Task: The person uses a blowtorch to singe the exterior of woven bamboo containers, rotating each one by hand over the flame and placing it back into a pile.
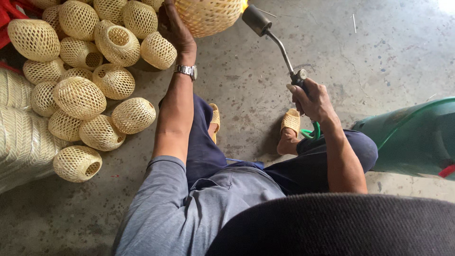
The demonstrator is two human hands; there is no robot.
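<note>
**Head view: woven shade and gas torch on a workshop floor**

Bare grey concrete floor [265, 61], stained and cracked, runs under everything; the person sits low over it, knees apart, in a grey shirt and dark trousers.

- Left hand [176, 29]: raised at the top edge, fingers closed on the side of a woven bamboo shade [208, 15], pale yellow, round, open lattice, partly cut off by the frame. A metal wristwatch [186, 70] sits on the wrist just below.
- Right hand [313, 100]: closed around the grip of a gas torch [277, 42]. Its thin metal tube slants up and leftward from the hand, ending in a dark nozzle just beside the held shade; whether they touch cannot be told. A green hose [313, 132] loops out just below this hand.
- Pile of woven shades [90, 71]: well over a dozen, same pale lattice, heaped on the floor outward of the left arm, openings facing various ways.
- Green cylinder [417, 137]: lying outward of the right arm, near the right knee.
- Woven sandals [291, 121]: on both feet, between the two hands.
- Pale woven bundles [19, 132]: beyond the pile, at the frame edge.
</note>
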